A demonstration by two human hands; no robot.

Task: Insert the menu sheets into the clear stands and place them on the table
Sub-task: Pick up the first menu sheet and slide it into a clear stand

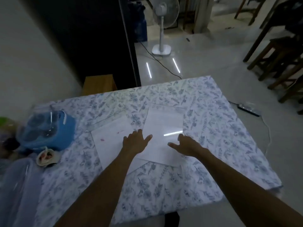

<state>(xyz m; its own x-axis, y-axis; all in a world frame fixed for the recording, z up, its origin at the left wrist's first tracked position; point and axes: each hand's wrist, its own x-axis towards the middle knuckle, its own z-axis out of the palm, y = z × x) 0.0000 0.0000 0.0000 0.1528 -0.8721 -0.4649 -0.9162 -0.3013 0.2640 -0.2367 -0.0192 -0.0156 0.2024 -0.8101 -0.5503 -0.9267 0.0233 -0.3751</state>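
A white menu sheet point(109, 136) with faint pink marks lies flat on the floral tablecloth point(213, 128). Overlapping its right side lies a glossy clear stand point(164, 122) with a white sheet in or under it; a ceiling light reflects off it. My left hand point(136, 141) rests flat where the two overlap, fingers spread. My right hand point(185, 145) hovers at the stand's near right edge, thumb pointing left, fingers apart. Neither hand grips anything. The picture is dim and blurred, so the stand's edges are hard to make out.
A blue container point(49, 128) under clear plastic stands at the table's left, with a small white cup point(46, 156) in front of it. Clear plastic point(16, 185) lies at the near left. A standing fan point(161, 27), wooden stools point(278, 59) and a power strip point(249, 109) are on the floor beyond.
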